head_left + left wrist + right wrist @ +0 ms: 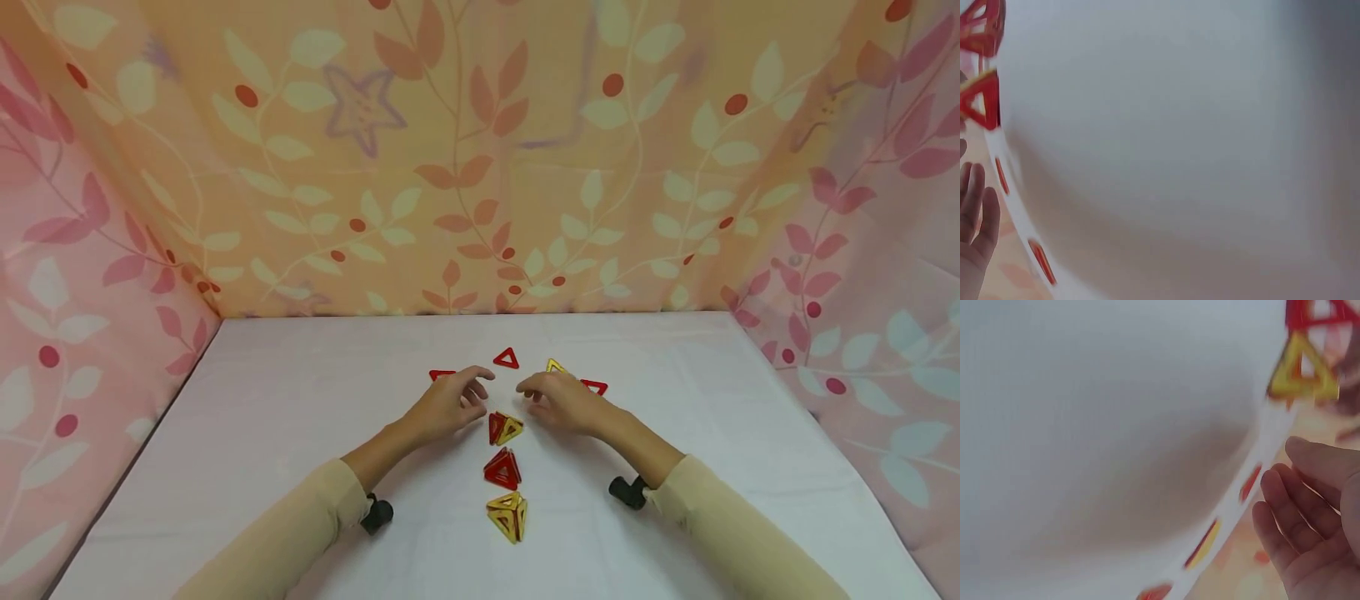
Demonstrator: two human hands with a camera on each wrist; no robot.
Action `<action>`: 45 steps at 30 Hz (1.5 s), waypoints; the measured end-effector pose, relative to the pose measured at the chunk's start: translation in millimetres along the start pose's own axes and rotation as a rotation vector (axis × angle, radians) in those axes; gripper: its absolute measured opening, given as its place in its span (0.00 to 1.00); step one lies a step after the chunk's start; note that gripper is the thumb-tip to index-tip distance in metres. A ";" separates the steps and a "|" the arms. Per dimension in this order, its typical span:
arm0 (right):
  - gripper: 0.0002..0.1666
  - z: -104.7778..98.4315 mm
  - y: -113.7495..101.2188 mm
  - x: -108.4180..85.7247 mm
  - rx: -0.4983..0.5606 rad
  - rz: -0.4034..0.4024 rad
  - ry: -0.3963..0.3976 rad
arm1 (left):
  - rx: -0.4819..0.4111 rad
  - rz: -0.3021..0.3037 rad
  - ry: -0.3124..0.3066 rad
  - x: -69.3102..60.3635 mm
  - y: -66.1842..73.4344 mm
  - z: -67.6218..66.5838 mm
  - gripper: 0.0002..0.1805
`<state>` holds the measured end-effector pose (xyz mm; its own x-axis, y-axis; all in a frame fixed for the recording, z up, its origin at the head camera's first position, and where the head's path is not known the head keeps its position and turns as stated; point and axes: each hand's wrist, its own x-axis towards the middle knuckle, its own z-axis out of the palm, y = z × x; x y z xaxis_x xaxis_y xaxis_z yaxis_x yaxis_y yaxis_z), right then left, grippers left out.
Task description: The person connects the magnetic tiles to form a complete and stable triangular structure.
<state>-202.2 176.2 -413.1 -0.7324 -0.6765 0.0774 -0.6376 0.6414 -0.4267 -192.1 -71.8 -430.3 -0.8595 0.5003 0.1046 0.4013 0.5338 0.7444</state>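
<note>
Both hands hover over the white table, facing each other with a gap between them. My left hand [448, 402] has loosely bent fingers and holds nothing; in the left wrist view part of this hand [977, 219] shows at the left edge. The right hand [564, 402] is likewise relaxed, its palm and fingers [1300, 519] bare in the right wrist view. Just below the gap stands a small red and yellow pyramid [497, 428] of triangular tiles, apart from both hands. Nearer me are a red pyramid [501, 475] and a yellow pyramid [504, 505].
Loose triangle tiles lie beyond the hands: a red tile [506, 365] in the middle, another red tile [442, 372] partly behind the left hand, and a yellow tile [553, 362] and a red tile [596, 383] by the right. Patterned cloth [465, 192] walls the table's back and sides.
</note>
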 end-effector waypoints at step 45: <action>0.23 -7.4 58.4 12.9 0.070 0.260 0.054 | 0.101 -0.170 0.092 18.5 -50.0 -29.8 0.34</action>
<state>-250.7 207.6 -430.3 -0.8824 -0.4705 0.0043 -0.4094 0.7633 -0.4998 -237.4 -109.6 -445.9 -0.9408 0.3357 0.0465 0.2741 0.6731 0.6868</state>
